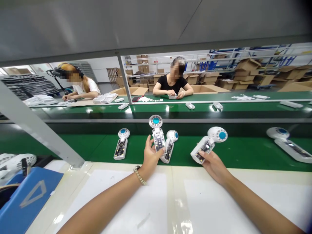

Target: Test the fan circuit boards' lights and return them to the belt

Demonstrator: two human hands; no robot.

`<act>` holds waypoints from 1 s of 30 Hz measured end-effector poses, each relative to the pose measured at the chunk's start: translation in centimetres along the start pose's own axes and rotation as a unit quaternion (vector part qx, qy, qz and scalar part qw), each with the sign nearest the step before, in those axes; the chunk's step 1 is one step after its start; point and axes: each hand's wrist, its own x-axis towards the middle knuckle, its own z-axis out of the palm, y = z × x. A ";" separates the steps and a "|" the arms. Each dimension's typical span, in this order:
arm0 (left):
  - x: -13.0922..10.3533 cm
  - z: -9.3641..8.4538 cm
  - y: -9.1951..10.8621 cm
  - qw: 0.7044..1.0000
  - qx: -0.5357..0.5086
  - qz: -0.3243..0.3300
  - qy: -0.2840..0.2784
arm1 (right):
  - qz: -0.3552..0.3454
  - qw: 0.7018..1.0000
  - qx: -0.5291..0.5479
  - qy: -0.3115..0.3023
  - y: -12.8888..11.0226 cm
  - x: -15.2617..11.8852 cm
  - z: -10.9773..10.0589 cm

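Note:
My left hand (153, 154) is closed round a white handheld fan (159, 143) with a round vented head, a blue centre and an open handle that bares a dark circuit board. A second fan (168, 151) of the same kind lies right behind it on the green belt, partly covered. Farther right, my right hand (214, 165) grips another handheld fan (203, 151) by the lower handle, thumb over the board, its head tilted to the right. One more fan (121, 148) lies left of my left hand, and another (292, 148) is at the far right.
The green conveyor belt (95, 143) crosses in front of the white worktable (136, 201). A blue bin (31, 198) stands at lower left beside a slanted metal post (41, 126). Across the line sit two people (173, 84), with white parts (146, 99) and cardboard boxes around them.

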 end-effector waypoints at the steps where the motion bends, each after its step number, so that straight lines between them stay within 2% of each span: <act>1: -0.4 0.4 0.3 1.000 -0.004 0.003 -0.015 | 0.007 1.000 -0.005 -0.001 0.1 -0.2 0.2; 6: -2.4 2.0 1.0 0.989 -0.016 -0.048 -0.141 | 0.044 0.997 -0.036 -0.054 -0.2 -1.7 1.7; 9: -3.3 2.2 0.7 0.977 -0.014 -0.102 -0.187 | 0.076 0.993 -0.025 -0.086 -0.3 -2.5 2.6; 13: -3.7 2.1 0.3 0.971 0.011 -0.140 -0.191 | 0.114 0.990 -0.014 -0.088 -0.2 -2.8 3.3; 19: -3.2 1.7 0.0 0.967 0.081 -0.139 -0.198 | 0.131 0.989 -0.019 -0.068 -0.5 -2.6 3.6; 26: -2.4 1.6 -0.5 0.971 0.021 -0.179 -0.157 | 0.120 0.988 -0.022 -0.096 -0.2 -2.4 3.0; 30: -2.4 1.5 -0.4 0.963 -0.007 -0.203 -0.178 | 0.117 0.990 -0.006 -0.080 -0.2 -2.4 3.1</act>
